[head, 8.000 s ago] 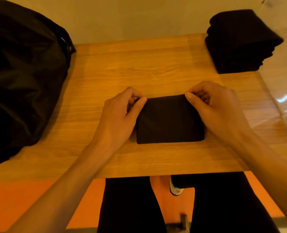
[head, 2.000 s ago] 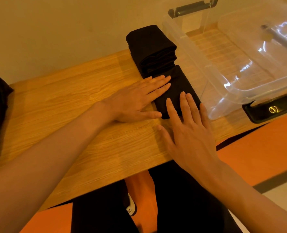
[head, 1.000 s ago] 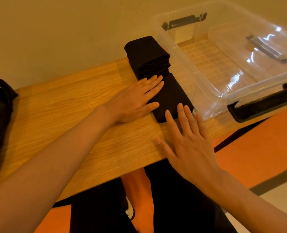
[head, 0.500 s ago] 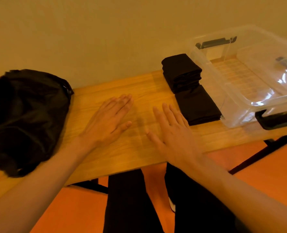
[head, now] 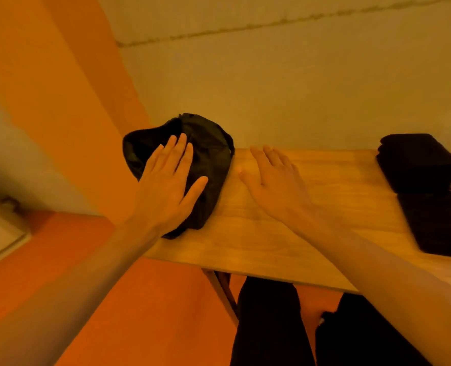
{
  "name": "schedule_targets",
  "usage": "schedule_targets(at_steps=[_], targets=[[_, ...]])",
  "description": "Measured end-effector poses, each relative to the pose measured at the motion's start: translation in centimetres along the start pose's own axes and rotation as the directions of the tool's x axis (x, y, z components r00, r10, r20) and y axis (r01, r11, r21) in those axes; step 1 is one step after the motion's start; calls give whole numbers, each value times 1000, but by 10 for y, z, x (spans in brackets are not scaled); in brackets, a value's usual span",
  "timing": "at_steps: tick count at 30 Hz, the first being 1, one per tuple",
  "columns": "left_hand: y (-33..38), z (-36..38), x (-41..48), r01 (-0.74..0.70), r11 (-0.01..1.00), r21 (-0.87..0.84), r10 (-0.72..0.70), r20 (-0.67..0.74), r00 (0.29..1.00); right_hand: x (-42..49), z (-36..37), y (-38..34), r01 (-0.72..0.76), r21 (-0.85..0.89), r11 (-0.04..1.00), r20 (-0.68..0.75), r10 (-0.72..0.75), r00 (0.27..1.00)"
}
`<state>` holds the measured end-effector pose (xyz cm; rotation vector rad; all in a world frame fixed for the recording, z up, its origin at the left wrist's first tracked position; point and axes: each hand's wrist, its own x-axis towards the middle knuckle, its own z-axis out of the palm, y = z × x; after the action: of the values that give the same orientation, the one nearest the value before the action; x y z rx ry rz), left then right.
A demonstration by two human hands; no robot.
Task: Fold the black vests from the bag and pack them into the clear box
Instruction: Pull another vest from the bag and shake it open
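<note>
Black vests lie folded in a stack at the right end of the wooden table. One more folded vest lies flat just in front of the stack, touching it. Your left hand is spread, fingers straight, over the black bag at the table's left end; contact cannot be confirmed. Your right hand is flat, fingers straight, over bare wood just beside the bag, holding nothing.

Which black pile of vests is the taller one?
The farther pile, nearer the wall; several folded vests are stacked there, while the nearer one lies flat.
</note>
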<state>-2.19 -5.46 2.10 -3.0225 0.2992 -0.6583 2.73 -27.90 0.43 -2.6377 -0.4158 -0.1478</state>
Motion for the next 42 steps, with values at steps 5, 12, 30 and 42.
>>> schedule_targets(at_steps=[5, 12, 30, 42], targets=[[-48, -5, -31, 161, 987, -6, -161, 5, 987, 39, 13, -40, 78, 22, 997, 22, -79, 997], [-77, 5, -45, 264, 963, -53, -262, 45, 964, 86, 41, -82, 174, 15, 985, 87, -175, 981], [-63, 74, -55, 258, 959, -121, -248, 87, 965, 185, 101, -137, 456, -301, 837, 277, -381, 882], [-69, 75, -53, 194, 976, -98, -187, 69, 980, 195, 69, -131, 222, 373, 901, -40, -223, 974]])
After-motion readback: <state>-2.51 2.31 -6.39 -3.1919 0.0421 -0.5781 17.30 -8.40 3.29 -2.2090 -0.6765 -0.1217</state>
